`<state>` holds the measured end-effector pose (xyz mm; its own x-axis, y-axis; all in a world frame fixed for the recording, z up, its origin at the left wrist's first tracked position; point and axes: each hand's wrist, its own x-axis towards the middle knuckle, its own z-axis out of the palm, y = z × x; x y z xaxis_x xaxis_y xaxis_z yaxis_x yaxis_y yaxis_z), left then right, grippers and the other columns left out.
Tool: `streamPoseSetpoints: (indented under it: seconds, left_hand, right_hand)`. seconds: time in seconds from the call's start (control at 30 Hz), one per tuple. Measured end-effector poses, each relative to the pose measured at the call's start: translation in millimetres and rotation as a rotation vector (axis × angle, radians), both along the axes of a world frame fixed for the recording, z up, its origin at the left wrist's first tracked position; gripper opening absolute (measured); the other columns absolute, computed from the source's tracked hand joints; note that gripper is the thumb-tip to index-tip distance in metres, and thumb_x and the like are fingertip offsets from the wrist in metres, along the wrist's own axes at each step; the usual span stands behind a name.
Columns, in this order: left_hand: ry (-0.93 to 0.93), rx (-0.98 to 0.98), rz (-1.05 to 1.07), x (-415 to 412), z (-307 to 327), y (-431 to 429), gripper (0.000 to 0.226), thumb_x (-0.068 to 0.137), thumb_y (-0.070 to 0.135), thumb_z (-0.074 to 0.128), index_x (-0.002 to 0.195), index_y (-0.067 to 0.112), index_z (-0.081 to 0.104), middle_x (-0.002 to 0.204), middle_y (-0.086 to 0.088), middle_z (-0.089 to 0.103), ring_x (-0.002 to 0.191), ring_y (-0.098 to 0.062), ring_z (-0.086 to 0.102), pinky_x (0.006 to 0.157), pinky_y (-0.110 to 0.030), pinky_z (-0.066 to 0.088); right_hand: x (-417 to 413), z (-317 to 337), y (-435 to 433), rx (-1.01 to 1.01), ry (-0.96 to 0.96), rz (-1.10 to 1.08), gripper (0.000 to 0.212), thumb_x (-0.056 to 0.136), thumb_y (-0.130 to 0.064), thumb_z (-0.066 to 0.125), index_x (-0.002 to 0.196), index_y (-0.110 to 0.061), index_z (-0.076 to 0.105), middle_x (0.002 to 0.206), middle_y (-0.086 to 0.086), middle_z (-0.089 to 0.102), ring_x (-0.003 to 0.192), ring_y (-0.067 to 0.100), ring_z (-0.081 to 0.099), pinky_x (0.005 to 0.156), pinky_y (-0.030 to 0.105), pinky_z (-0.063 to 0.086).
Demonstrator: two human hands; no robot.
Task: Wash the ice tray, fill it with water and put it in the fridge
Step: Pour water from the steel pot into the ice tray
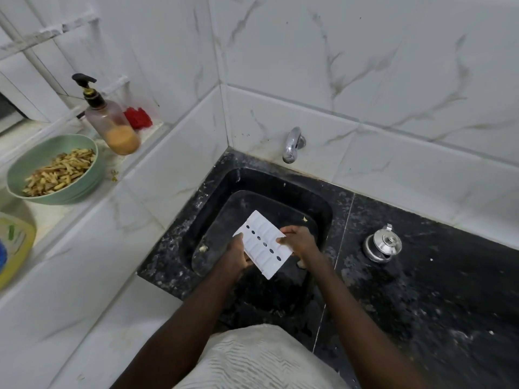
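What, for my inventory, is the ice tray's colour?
The ice tray is white with dark holes; head view.

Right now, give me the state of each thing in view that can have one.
ice tray, tilted, held over the sink.
left grip, curled round the tray's left edge.
right grip, pinching the tray's right edge.
tap, no water running.
pump bottle, upright, partly full.
green bowl, holding pale food strips.
steel pot, lid on.
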<state>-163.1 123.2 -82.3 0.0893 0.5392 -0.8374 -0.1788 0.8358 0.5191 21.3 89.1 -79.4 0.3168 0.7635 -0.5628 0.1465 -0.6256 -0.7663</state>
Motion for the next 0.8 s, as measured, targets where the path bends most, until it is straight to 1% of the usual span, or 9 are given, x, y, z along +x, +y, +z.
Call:
streamPoseSetpoints:
  seconds: [0.07, 0.17, 0.2, 0.33, 0.4, 0.47, 0.57, 0.67, 0.8]
  left_hand:
    - [-0.001, -0.029, 0.006, 1.5, 8.7, -1.8, 0.052, 0.109, 0.048, 0.036, 0.139, 0.01, 0.054, 0.133, -0.017, 0.065, 0.095, -0.03, 0.065, 0.079, -0.048, 0.053]
    - [-0.004, -0.051, 0.053, 2.4, 10.0, -3.4, 0.064, 0.108, 0.057, 0.029, 0.145, 0.009, 0.051, 0.143, -0.021, 0.06, 0.124, -0.039, 0.06, 0.104, -0.058, 0.047]
    - [0.003, -0.056, 0.074, 3.4, 11.0, -3.5, 0.067, 0.108, 0.059, 0.027, 0.146, 0.01, 0.05, 0.145, -0.021, 0.058, 0.131, -0.04, 0.057, 0.106, -0.059, 0.045]
    - [0.007, -0.057, 0.159, 5.7, 4.3, -7.3, 0.076, 0.106, 0.066, 0.021, 0.146, 0.01, 0.052, 0.144, -0.02, 0.06, 0.13, -0.04, 0.059, 0.089, -0.056, 0.049]
    - [0.011, -0.052, 0.194, 5.2, -1.8, -9.9, 0.079, 0.105, 0.067, 0.021, 0.145, 0.008, 0.053, 0.143, -0.021, 0.061, 0.129, -0.04, 0.059, 0.092, -0.056, 0.05]
    - [0.004, -0.059, 0.194, 6.4, 2.1, -14.8, 0.083, 0.104, 0.069, 0.019, 0.146, 0.005, 0.051, 0.145, -0.021, 0.059, 0.132, -0.042, 0.057, 0.103, -0.06, 0.048]
    - [-0.024, -0.072, 0.186, 9.7, 5.3, -19.4, 0.084, 0.104, 0.07, 0.017, 0.149, 0.005, 0.047, 0.149, -0.021, 0.054, 0.138, -0.043, 0.051, 0.109, -0.064, 0.041]
    - [-0.076, -0.057, 0.235, 11.9, 2.6, -23.0, 0.091, 0.099, 0.078, 0.018, 0.151, 0.009, 0.046, 0.153, -0.022, 0.05, 0.14, -0.042, 0.048, 0.108, -0.069, 0.039]
    - [-0.168, -0.013, 0.255, 20.6, -0.9, -29.2, 0.088, 0.096, 0.081, 0.027, 0.147, 0.014, 0.051, 0.146, -0.021, 0.055, 0.137, -0.042, 0.05, 0.108, -0.07, 0.04]
  right_hand:
    - [-1.5, -1.3, -5.6, 0.051, -0.047, 0.034, 0.025, 0.075, -0.008, 0.086, 0.086, -0.028, 0.073, 0.089, -0.002, 0.079, 0.089, 0.02, 0.077, 0.092, 0.043, 0.061]
    - [-2.9, 2.6, -15.5, 0.126, -0.092, 0.025, 0.028, 0.076, -0.008, 0.086, 0.093, -0.026, 0.075, 0.086, -0.008, 0.078, 0.088, 0.011, 0.075, 0.092, 0.035, 0.06]
    - [-3.6, 5.3, -18.8, 0.14, -0.106, 0.022, 0.029, 0.077, -0.008, 0.085, 0.099, -0.024, 0.076, 0.087, -0.009, 0.078, 0.087, 0.009, 0.074, 0.091, 0.032, 0.059]
    - [-5.7, 9.0, -32.5, 0.155, -0.153, 0.085, 0.034, 0.079, -0.01, 0.085, 0.111, -0.019, 0.076, 0.089, -0.01, 0.075, 0.088, 0.005, 0.071, 0.088, 0.023, 0.056]
    - [-4.6, 7.1, -38.7, 0.16, -0.169, 0.103, 0.038, 0.079, -0.011, 0.086, 0.114, -0.019, 0.075, 0.092, -0.01, 0.075, 0.093, 0.006, 0.071, 0.092, 0.024, 0.056]
    - [-1.8, 5.3, -44.9, 0.165, -0.19, 0.138, 0.043, 0.079, -0.012, 0.087, 0.12, -0.018, 0.074, 0.099, -0.01, 0.075, 0.098, 0.007, 0.07, 0.096, 0.024, 0.055]
    - [3.3, 7.9, -56.4, 0.175, -0.212, 0.232, 0.047, 0.08, -0.011, 0.086, 0.125, -0.019, 0.073, 0.109, -0.008, 0.076, 0.103, 0.006, 0.069, 0.096, 0.019, 0.051]
    - [10.1, 9.7, -69.7, 0.198, -0.246, 0.24, 0.044, 0.08, -0.006, 0.082, 0.12, -0.024, 0.076, 0.112, -0.012, 0.077, 0.105, 0.006, 0.069, 0.097, 0.022, 0.052]
    - [20.3, 8.3, -87.5, 0.217, -0.289, 0.199, 0.041, 0.075, 0.0, 0.069, 0.096, -0.034, 0.078, 0.091, -0.017, 0.077, 0.088, 0.001, 0.071, 0.076, 0.022, 0.054]
